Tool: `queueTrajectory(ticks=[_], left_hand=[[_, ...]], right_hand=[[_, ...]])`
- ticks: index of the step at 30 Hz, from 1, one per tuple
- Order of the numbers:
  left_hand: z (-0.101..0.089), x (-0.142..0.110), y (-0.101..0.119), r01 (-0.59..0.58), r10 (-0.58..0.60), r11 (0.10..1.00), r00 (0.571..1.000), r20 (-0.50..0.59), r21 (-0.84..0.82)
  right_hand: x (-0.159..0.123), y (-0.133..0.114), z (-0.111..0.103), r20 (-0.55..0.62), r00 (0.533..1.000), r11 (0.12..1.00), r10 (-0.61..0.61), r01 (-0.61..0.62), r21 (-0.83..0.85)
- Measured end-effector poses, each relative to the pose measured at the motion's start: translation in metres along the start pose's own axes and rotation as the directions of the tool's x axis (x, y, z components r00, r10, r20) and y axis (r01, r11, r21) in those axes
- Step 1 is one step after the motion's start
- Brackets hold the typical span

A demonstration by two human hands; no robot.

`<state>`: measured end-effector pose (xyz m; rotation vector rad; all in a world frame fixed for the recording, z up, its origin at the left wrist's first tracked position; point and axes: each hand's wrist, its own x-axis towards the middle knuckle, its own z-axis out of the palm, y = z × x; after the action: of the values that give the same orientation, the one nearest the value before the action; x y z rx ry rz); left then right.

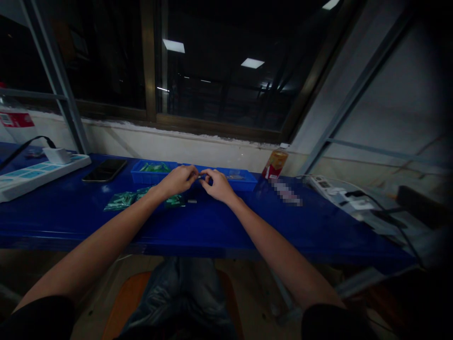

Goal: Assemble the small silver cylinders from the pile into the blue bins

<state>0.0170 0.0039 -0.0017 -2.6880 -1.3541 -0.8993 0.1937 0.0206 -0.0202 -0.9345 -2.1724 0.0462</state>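
My left hand (181, 179) and my right hand (218, 185) meet over the blue table, fingertips pinched close together. Between them is a small light-coloured piece (200, 177), too small to name; both hands seem to grip it. Just below lies a small silvery piece (191, 201) on the tabletop. Behind the hands stands a blue divided tray (146, 178), partly hidden by them, with green packets (155, 167) in its left compartment. Clear bags of green pieces (120, 201) lie beside and under my left forearm.
A phone (105, 170) and a white power strip (46, 174) lie at the left, near a bottle with a red label (16, 120). An orange and red container (275, 164) stands right of the tray. Another power strip with cables (336, 193) is at the far right.
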Motion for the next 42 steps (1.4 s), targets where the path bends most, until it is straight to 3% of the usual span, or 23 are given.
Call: queueTrajectory(ticks=[6,15,22,27,33,42], left_hand=[[0.003,-0.001,0.004,-0.039,0.038,0.999,0.996,-0.075,-0.013],[0.004,-0.001,0.005,-0.058,0.058,0.998,0.998,-0.039,0.0],[0.007,-0.001,0.003,-0.028,0.029,0.999,0.999,-0.017,0.033],[0.002,-0.002,0.009,0.06,-0.058,0.995,0.998,-0.026,0.079],[0.002,-0.002,0.011,0.085,-0.084,0.99,0.996,-0.007,0.112],[-0.002,-0.003,0.012,0.036,-0.04,0.998,0.997,-0.069,-0.048]], right_hand=[[0.0,0.0,-0.002,0.005,1.0,0.999,-0.019,0.019,-0.035],[0.002,-0.001,-0.004,-0.03,0.999,0.997,-0.023,0.021,-0.069],[0.003,-0.005,-0.004,-0.022,1.0,0.998,-0.006,0.005,-0.055],[0.0,-0.005,-0.005,-0.085,0.996,0.998,0.028,-0.023,0.056],[-0.002,-0.004,-0.005,-0.084,0.996,0.995,-0.008,0.016,0.1],[0.001,-0.003,-0.003,-0.083,0.996,1.0,-0.009,0.01,0.004]])
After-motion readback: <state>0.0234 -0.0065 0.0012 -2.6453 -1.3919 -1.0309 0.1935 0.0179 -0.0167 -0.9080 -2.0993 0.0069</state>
